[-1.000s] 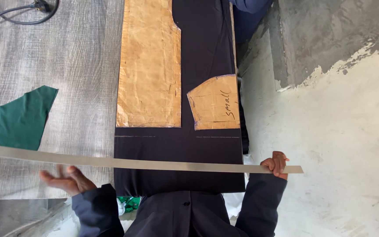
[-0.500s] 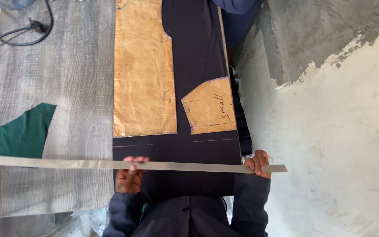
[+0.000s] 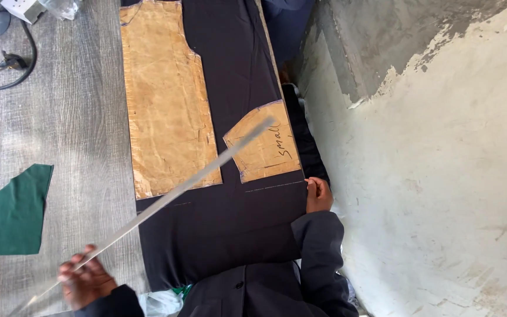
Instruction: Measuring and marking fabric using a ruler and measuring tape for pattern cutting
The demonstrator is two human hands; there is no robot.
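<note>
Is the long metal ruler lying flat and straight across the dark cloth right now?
No, the ruler is lifted at a slant in the left hand, its far end over the small paper pattern.

A dark navy cloth (image 3: 230, 223) lies over a grey wood-grain table (image 3: 71, 147). On it sit two tan paper patterns: a long piece (image 3: 165, 100) and a small piece (image 3: 268, 147) with black handwriting. The ruler (image 3: 177, 191) is pale silver-grey. A dark green fabric scrap (image 3: 13, 214) lies aside; a black cable (image 3: 7, 64) curls by; the wall (image 3: 441, 176) is patchy cream and grey
</note>
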